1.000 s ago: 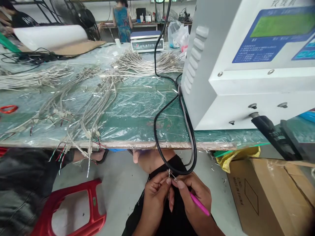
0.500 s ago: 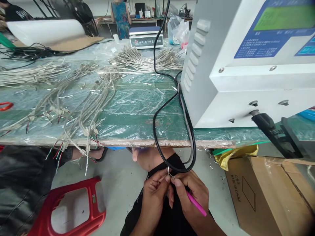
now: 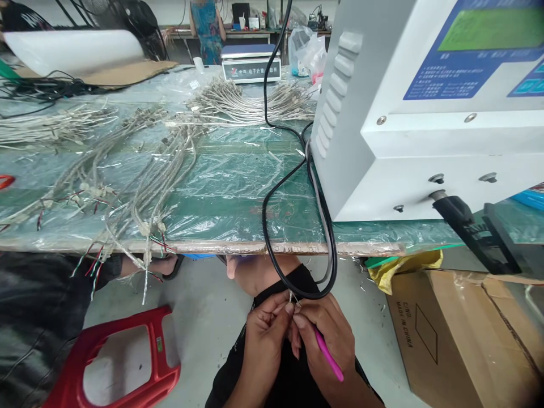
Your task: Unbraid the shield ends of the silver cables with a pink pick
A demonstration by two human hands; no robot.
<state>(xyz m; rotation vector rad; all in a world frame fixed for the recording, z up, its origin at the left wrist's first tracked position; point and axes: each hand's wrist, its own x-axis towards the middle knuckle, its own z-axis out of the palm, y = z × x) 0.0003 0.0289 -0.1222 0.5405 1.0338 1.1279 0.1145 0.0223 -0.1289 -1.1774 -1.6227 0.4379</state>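
In the head view, both my hands meet low over my lap, just below the table edge. My left hand [image 3: 267, 339] is closed in a pinch on a thin, light-coloured wire end [image 3: 290, 296]; its lower part is hidden by the fingers. A slim tool with a pink handle [image 3: 330, 358] lies in the closed grip of my right hand [image 3: 325, 331]. The tool's tip is by the wire end, too small to make out clearly. Right above the fingers hangs a black cable loop [image 3: 266, 226].
Bundles of clear-sheathed cables [image 3: 147, 181] cover the left of the green table [image 3: 229, 198]. A white machine [image 3: 352, 170] stands at right, a scale [image 3: 251, 65] behind. Below are a red stool [image 3: 164, 340] and a cardboard box [image 3: 414, 334]. Another person's leg [image 3: 42, 317] is at left.
My right hand has shifted slightly left, and the pink handle has swung left and a bit down, more steeply angled. My left hand keeps its pinch. The view has moved slightly.
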